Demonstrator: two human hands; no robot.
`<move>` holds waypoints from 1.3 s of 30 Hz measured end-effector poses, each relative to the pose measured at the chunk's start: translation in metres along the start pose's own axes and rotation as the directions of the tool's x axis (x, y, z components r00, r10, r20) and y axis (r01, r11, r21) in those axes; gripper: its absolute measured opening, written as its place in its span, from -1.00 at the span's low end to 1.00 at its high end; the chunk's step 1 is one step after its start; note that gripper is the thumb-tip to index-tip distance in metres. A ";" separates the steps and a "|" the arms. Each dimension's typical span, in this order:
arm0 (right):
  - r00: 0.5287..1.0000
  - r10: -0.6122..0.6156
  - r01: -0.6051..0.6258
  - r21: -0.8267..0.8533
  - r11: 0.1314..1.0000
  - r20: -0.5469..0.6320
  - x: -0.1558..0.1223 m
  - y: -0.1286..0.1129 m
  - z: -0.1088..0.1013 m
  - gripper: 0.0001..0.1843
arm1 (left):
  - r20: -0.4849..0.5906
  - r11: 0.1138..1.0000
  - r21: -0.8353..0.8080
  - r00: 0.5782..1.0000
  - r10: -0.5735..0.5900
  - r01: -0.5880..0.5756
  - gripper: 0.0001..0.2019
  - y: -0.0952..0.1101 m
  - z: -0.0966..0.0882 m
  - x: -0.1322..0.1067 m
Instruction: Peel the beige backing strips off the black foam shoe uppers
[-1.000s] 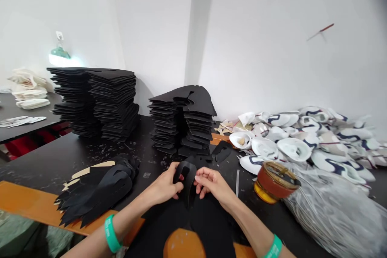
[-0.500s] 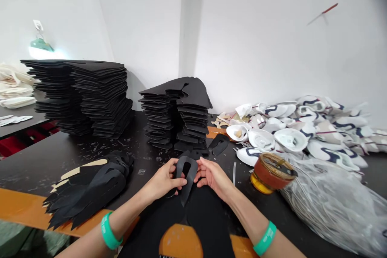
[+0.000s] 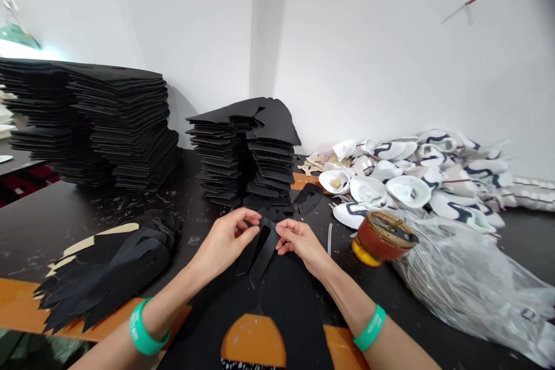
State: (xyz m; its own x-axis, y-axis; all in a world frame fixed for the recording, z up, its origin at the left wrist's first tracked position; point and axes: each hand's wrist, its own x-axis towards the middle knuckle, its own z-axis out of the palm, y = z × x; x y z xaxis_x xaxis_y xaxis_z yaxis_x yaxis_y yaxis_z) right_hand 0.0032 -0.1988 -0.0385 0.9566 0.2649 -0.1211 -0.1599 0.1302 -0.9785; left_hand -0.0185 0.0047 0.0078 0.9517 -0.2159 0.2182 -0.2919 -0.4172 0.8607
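Left hand (image 3: 223, 241) pinches the slotted black cut-out (image 3: 262, 259) above the near black sheet (image 3: 295, 300), its two prongs now spread wider and swung left than a moment ago; right hand (image 3: 301, 244) grips the other edge.

Black foam stack (image 3: 121, 127) far left, 2nd stack (image 3: 243, 150) center-far on table (image 3: 56, 231); white shoe uppers (image 3: 407, 185) heaped right; amber jar (image 3: 381, 237) touching clear plastic bag (image 3: 463, 283), near right.

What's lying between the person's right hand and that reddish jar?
A thin white strip lies on the dark table between the right hand and the jar, in the head view.
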 end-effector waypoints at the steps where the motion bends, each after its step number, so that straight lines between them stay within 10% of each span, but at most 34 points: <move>1: 1.000 0.000 0.000 -0.002 1.000 0.003 -0.001 0.000 0.000 -0.60 | 0.060 0.998 0.056 0.998 0.010 -0.013 -0.77 0.003 0.002 -0.007; 8: 1.000 0.004 -0.004 -0.013 1.000 0.017 -0.002 0.000 0.000 -0.63 | 0.333 0.941 0.321 0.943 -0.008 -0.105 -0.60 0.006 0.021 -0.041; 16: 1.000 -0.010 0.011 -0.020 1.000 0.018 -0.003 0.000 0.000 -0.64 | 0.324 0.948 0.314 0.944 -0.055 -0.053 -0.65 0.004 0.019 -0.052; 28: 1.000 -0.006 0.006 -0.009 1.000 -0.005 -0.001 0.001 0.000 -0.61 | 0.074 0.958 0.142 0.963 -0.261 0.248 -0.75 -0.013 -0.055 -0.123; 39: 1.000 0.000 0.001 0.019 1.000 -0.023 -0.003 -0.001 -0.002 -0.61 | 0.174 0.987 0.147 0.980 -0.094 0.069 -0.75 0.017 -0.033 -0.095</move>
State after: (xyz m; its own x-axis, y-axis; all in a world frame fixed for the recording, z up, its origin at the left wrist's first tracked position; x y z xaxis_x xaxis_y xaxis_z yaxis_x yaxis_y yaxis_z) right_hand 0.0014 -0.2016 -0.0379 0.9621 0.2425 -0.1249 -0.1640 0.1486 -0.9752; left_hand -0.1103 0.0475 0.0168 0.9440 -0.3258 0.0526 -0.2365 -0.5566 0.7964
